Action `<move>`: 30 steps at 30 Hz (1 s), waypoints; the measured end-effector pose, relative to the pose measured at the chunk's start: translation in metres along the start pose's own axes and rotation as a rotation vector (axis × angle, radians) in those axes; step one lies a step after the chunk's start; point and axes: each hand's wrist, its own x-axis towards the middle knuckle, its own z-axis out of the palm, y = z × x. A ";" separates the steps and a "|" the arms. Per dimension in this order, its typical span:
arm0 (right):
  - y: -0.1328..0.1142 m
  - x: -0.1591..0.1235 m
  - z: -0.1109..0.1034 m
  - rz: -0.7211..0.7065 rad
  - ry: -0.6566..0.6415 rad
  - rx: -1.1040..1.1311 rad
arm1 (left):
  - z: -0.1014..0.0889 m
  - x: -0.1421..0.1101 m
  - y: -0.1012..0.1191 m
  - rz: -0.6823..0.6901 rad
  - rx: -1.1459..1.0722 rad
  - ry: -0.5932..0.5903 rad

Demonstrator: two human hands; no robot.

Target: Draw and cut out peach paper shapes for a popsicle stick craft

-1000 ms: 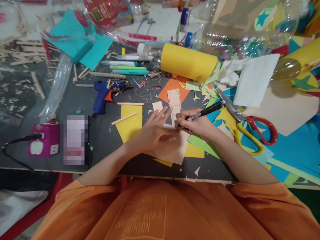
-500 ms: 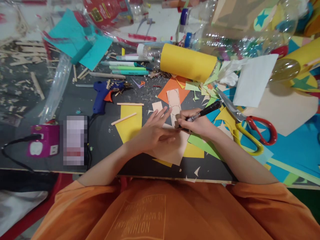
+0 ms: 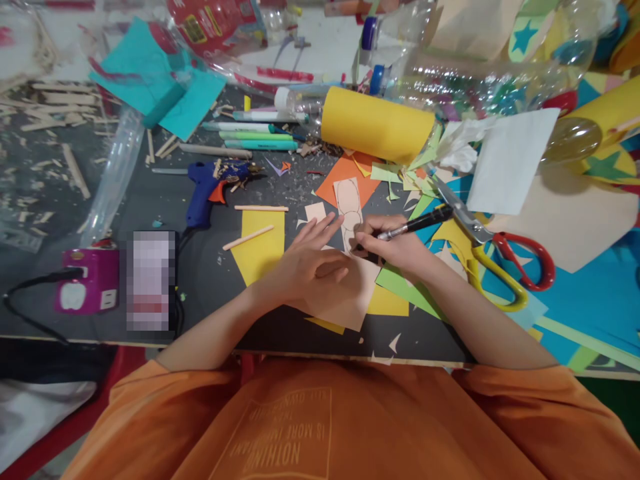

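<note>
My right hand [image 3: 393, 243] grips a black pen [image 3: 417, 221], its tip over a narrow peach paper strip [image 3: 349, 200]. Rounded outlines are drawn along the strip. My left hand [image 3: 313, 263] lies with fingers stretched out beside the strip's left edge, over a larger peach sheet [image 3: 345, 300]. Under and around them are an orange paper [image 3: 326, 185], a green paper [image 3: 407, 287] and a yellow paper [image 3: 263, 243] with two thin wooden sticks on or by it. The pen's tip is partly hidden by my fingers.
Scissors [image 3: 483, 235] with red and yellow handles lie to the right. A blue glue gun [image 3: 200, 193], a phone [image 3: 150, 280] and a purple box with a cable [image 3: 87, 281] are left. Behind stand a yellow paper-wrapped bottle [image 3: 377, 123], several markers [image 3: 260, 137] and clear bottles [image 3: 465, 77].
The pen has tilted lower, its back end shifting to the right, and my right hand has moved slightly. My left hand stays almost in place.
</note>
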 end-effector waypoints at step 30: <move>0.001 -0.001 0.003 0.000 0.028 -0.031 | 0.005 -0.001 -0.002 0.041 0.036 0.067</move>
